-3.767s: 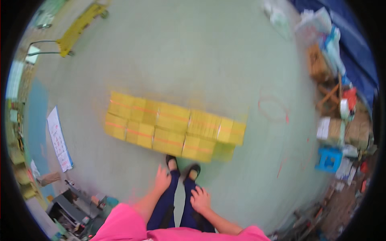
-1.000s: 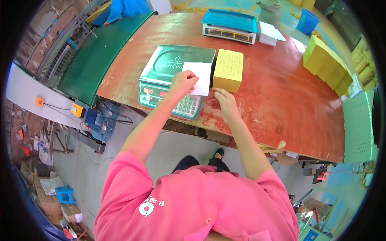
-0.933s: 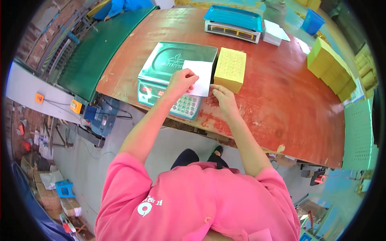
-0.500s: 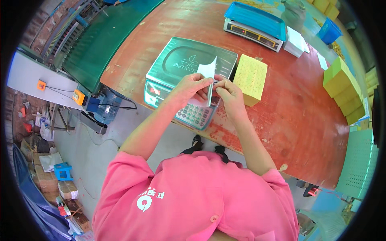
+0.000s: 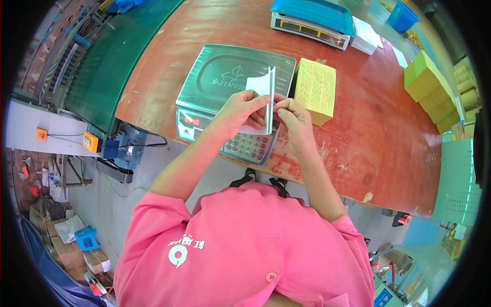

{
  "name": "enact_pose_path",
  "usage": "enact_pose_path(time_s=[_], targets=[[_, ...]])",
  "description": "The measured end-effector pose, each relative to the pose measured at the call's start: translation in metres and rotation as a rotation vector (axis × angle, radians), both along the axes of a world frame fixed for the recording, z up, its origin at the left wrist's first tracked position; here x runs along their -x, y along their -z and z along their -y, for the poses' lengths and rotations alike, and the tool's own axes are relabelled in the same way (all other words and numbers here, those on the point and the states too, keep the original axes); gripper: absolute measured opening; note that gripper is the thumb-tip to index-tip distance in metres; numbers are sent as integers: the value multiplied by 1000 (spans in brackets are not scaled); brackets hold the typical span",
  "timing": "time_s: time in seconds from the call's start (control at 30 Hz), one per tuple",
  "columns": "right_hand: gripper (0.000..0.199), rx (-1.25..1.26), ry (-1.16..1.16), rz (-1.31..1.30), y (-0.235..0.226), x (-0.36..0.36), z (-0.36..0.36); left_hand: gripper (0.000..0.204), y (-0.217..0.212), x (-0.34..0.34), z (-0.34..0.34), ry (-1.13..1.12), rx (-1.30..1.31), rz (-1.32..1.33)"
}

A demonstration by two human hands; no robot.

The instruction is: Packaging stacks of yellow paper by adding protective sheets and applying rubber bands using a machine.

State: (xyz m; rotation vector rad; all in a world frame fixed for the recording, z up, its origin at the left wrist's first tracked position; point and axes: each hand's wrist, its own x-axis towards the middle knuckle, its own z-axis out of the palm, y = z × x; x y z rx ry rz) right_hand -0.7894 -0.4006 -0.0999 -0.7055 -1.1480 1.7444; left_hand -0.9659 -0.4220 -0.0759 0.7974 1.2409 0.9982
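My left hand (image 5: 248, 108) grips a thin stack of white paper sheets (image 5: 260, 85), thumb on the near face and fingers beneath. The sheets stand on edge, slightly parted at the top, above the front of a digital weighing scale (image 5: 209, 69). At their right edge my right hand (image 5: 295, 117) is closed, with thumb and forefinger pinched against the paper; its other fingertips are partly hidden. The scale has a metal pan, a red lit display (image 5: 192, 121) and a keypad (image 5: 246, 147). Just right of the scale sits a yellow block-shaped stack (image 5: 316, 87) with a patterned top.
The red-brown table (image 5: 368, 148) also bears a second scale with a blue tray (image 5: 313, 18), a white paper stack (image 5: 365, 36) and yellow stacks (image 5: 430, 89) at the far right. Left of it runs a green conveyor belt (image 5: 110, 66). A blue stool (image 5: 87, 238) stands on the floor.
The view has shifted, so the table items sit higher and further left. The sheets' curled top corner now stands straighter, with their edges more parted. Both hands keep nearly the same hold.
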Motion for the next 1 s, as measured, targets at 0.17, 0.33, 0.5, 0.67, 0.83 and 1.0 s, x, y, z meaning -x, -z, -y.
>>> enact_pose_path(time_s=[0.17, 0.33, 0.5, 0.67, 0.83, 1.0], targets=[[11, 41, 54, -9, 2, 1, 3, 15, 4, -5, 8, -51, -77, 70], [8, 39, 70, 10, 4, 4, 4, 6, 14, -9, 11, -190, -180, 18], [6, 23, 70, 63, 2, 6, 8, 8, 15, -18, 11, -284, -282, -105], [6, 29, 60, 83, 0, 8, 10, 11, 13, -20, 16, -304, -446, -400], [5, -12, 68, 69, 5, 8, 7, 17, 15, -15, 9, -218, -425, -389], [6, -14, 49, 81, -1, 8, 8, 17, 6, -16, 8, -187, -320, -244]])
